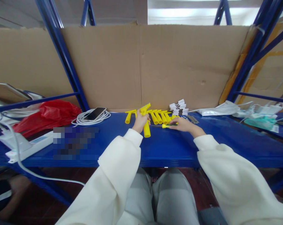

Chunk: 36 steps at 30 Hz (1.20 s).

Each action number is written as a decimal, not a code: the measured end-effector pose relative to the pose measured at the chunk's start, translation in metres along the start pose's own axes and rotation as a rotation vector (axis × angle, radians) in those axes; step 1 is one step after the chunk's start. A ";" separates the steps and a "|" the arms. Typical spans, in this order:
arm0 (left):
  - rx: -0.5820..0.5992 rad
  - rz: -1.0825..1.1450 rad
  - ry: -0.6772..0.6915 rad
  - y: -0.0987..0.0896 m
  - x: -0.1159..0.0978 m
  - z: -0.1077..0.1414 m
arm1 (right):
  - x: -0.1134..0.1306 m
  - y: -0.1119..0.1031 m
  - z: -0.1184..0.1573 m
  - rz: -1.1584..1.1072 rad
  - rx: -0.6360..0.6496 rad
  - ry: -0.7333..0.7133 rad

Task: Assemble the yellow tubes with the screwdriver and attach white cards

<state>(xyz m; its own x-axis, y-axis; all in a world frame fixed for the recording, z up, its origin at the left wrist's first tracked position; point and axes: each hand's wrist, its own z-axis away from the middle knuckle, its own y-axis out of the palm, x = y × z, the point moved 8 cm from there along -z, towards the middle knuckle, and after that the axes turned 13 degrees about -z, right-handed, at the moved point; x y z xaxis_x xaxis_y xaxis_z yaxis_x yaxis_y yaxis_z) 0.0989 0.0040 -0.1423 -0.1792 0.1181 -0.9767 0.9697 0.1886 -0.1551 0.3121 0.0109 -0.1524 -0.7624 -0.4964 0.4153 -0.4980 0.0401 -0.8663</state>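
Observation:
My left hand point(140, 122) is wrapped round a yellow T-shaped tool point(146, 129), its thick handle pointing down toward me and its head tilted up to the right. Between the fingers of my right hand point(181, 124) is a screwdriver with a yellow and dark handle point(165, 126); its thin shaft points left toward the yellow tool. Behind my hands, several more yellow T-shaped tools point(158, 117) lie in a row on the blue table point(122, 147). White folded pieces point(179, 107) are stacked just beyond my right hand.
Small dark metal strips point(192, 119) lie right of the stack, near a white plastic bag point(218, 109). At left are a phone point(95, 114) on a coiled white cable, a red bag point(47, 115) and a power strip point(36, 145). Cardboard point(104, 68) stands behind.

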 end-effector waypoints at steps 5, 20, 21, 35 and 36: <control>0.134 0.052 -0.088 0.002 0.003 0.002 | 0.001 0.011 -0.003 0.208 0.059 0.059; 0.369 -0.002 -0.242 0.007 0.015 0.008 | 0.000 -0.019 0.003 0.160 -0.245 -0.011; 0.386 -0.016 -0.238 0.009 0.016 0.008 | 0.000 -0.018 0.003 0.161 -0.247 -0.015; 0.463 -0.071 -0.204 0.013 0.014 0.010 | 0.002 -0.018 0.003 0.162 -0.237 -0.013; 0.469 -0.078 -0.202 0.013 0.014 0.010 | 0.002 -0.019 0.003 0.161 -0.242 -0.020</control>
<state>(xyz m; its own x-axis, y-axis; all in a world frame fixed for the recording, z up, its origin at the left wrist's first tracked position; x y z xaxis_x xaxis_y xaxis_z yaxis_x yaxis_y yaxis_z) 0.1110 -0.0014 -0.1599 -0.2627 -0.0783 -0.9617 0.9334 -0.2732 -0.2328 0.3212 0.0062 -0.1364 -0.8322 -0.4840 0.2705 -0.4575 0.3238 -0.8282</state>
